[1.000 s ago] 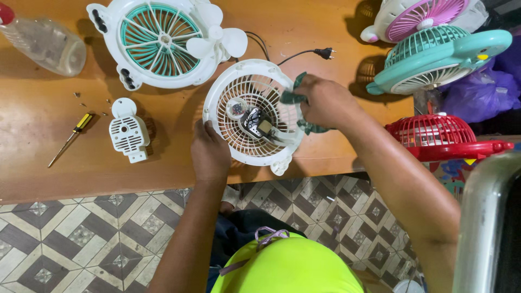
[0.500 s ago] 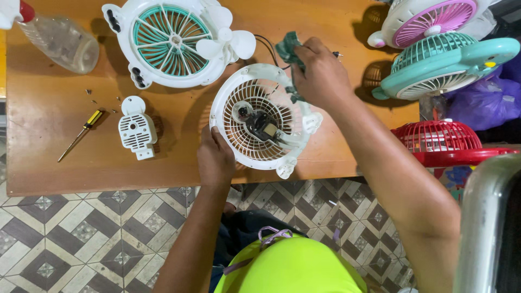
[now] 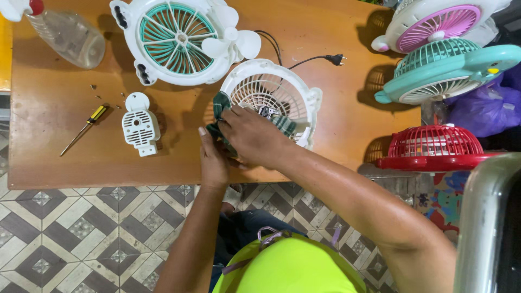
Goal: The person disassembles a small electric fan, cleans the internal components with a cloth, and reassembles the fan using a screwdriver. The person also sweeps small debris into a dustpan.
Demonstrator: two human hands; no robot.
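One white fan grille [image 3: 277, 95], two hands, one cloth [image 3: 221, 106].

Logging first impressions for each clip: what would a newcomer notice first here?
Both hands meet at the table's near edge: the right hand presses a green cloth onto a white fan grille, the left hand steadying beside it. A teal-and-white fan half lies behind. More fans, pink, teal and red, stack up at the right.
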